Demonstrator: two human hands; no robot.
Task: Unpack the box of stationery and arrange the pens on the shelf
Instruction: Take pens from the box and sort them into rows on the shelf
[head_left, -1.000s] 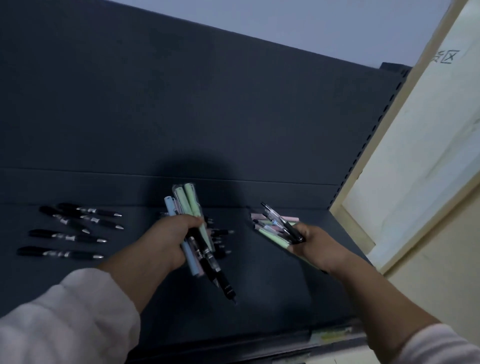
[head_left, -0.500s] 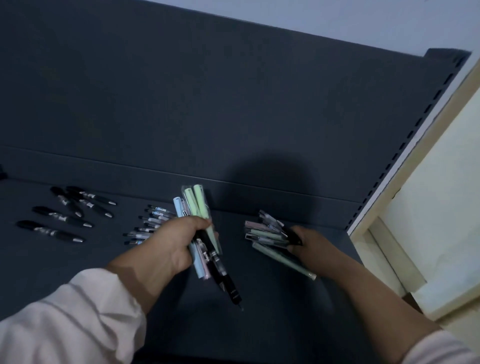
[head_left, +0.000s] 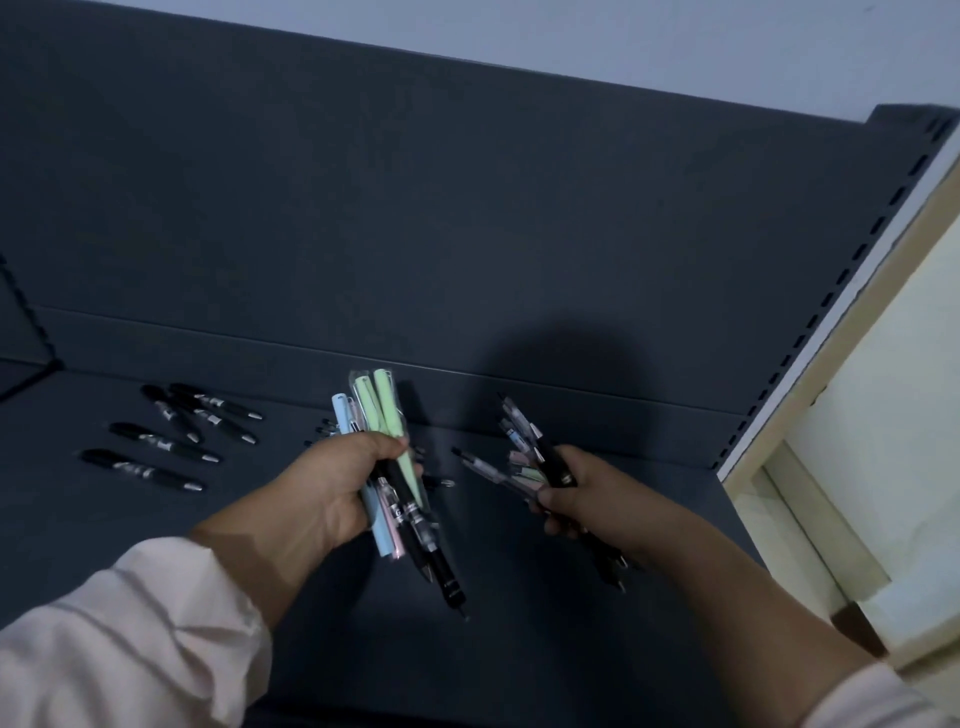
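Pens, left bunch (head_left: 387, 410): pastel green, pale blue, pink and black barrels, some in clear wrappers, held together as a loose fan. The green ends point toward the back panel, and a black tip hangs lowest, nearest the camera.
Left hand (head_left: 332, 488): fingers curled round the middle of the left bunch, clasping it over the middle of the shelf.
Pens, right bunch (head_left: 519, 457): a looser spray of clear, pinkish, greenish and black barrels that splay up and to the left from the fist. Dark ends stick out below the palm. Whether they touch the shelf cannot be told.
Right hand (head_left: 582, 499): closed round the right bunch, thumb across the barrels, near the left hand but apart from it.
Black pens (head_left: 171, 441): several lie loose on the shelf at far left, silver tips pointing right, roughly parallel, well apart from both hands.
Small pens (head_left: 324, 430): a few lie on the shelf just behind the left hand, mostly hidden by it.
Shelf (head_left: 519, 665): dark grey and flat, with the hands' shadow falling on it and on the panel behind.
Back panel (head_left: 467, 208): dark grey, rising from the shelf's rear edge.
Slotted post (head_left: 857, 260): runs along the right edge of the panel.
Cream frame (head_left: 831, 374): pale boards just right of the post.
Cuffs: a white cuff (head_left: 119, 639) on the left arm and another (head_left: 878, 701) on the right.
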